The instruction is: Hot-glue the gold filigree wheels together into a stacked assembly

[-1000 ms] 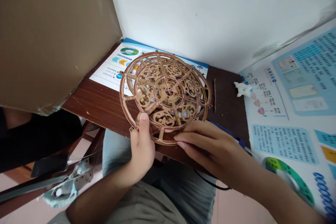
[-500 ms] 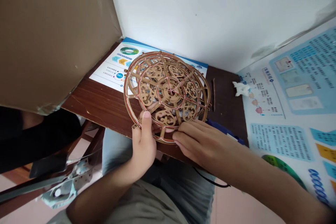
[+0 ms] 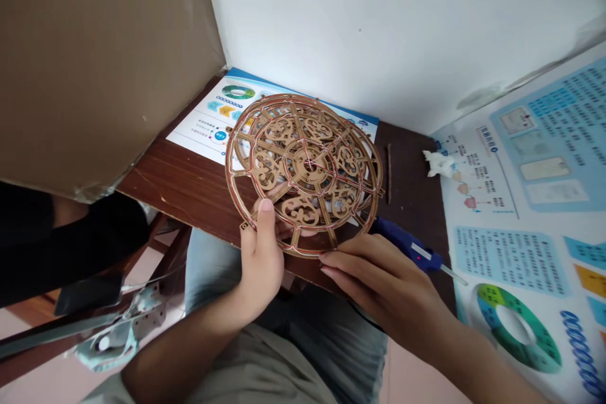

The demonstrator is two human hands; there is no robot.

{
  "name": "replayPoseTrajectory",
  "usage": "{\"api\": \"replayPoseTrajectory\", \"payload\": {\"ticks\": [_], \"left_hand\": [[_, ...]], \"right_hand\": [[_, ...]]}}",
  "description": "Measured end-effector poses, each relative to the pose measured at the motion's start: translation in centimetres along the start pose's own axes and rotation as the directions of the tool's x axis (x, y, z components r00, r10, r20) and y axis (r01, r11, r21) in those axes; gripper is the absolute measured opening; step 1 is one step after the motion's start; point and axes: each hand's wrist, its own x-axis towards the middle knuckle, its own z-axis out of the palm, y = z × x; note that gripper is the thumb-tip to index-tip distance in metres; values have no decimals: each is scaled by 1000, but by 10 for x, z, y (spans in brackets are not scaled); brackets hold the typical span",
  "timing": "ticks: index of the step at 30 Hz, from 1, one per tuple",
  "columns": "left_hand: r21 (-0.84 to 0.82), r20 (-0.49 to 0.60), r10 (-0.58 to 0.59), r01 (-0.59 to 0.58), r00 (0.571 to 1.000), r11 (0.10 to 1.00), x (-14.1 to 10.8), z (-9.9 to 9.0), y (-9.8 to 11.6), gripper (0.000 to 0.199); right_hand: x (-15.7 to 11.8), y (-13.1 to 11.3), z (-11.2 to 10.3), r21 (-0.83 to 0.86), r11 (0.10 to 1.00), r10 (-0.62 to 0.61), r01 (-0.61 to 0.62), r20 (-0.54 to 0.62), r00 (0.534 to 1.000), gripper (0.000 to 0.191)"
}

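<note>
A round openwork wooden wheel [image 3: 310, 164], with curled patterns and reddish lines on its rings, is held tilted over the dark wooden table. My left hand [image 3: 262, 252] grips its lower left, thumb on top and fingers underneath, seen through the gaps. At the wheel's lower right edge is my right hand [image 3: 374, 268], its fingers pressed together at the rim; whether something small is between the fingertips is hidden. A blue glue gun [image 3: 407, 243] with a pale stick at its rear lies just beyond my right hand.
Printed sheets lie behind the wheel [image 3: 194, 129] and at the right [image 3: 530, 202]. A small white object [image 3: 438, 164] rests near the right sheet. A thin brown stick [image 3: 389, 173] lies right of the wheel. White and brown panels stand behind and left. A person's dark-clothed leg shows at left.
My right hand has slid a little right and down along the rim, uncovering more of the blue glue gun. My left hand keeps its hold. The whole view has shifted slightly.
</note>
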Motion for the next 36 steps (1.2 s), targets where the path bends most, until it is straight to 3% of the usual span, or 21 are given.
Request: {"api": "replayPoseTrajectory", "payload": {"ticks": [13, 18, 28, 36], "left_hand": [[23, -124, -108, 112, 986, 993, -3, -3, -6, 55], [-43, -39, -45, 43, 998, 998, -1, -1, -5, 53], [41, 4, -2, 2, 1000, 999, -3, -4, -3, 57], [44, -84, -76, 80, 994, 996, -5, -1, -3, 53]], "right_hand": [[4, -2, 9, 63, 996, 64, -63, -12, 998, 13], [6, -5, 12, 15, 998, 55, -54, -77, 996, 12], [11, -13, 24, 98, 994, 66, -54, -119, 991, 14], [14, -15, 28, 74, 996, 63, -55, -115, 991, 13]]}}
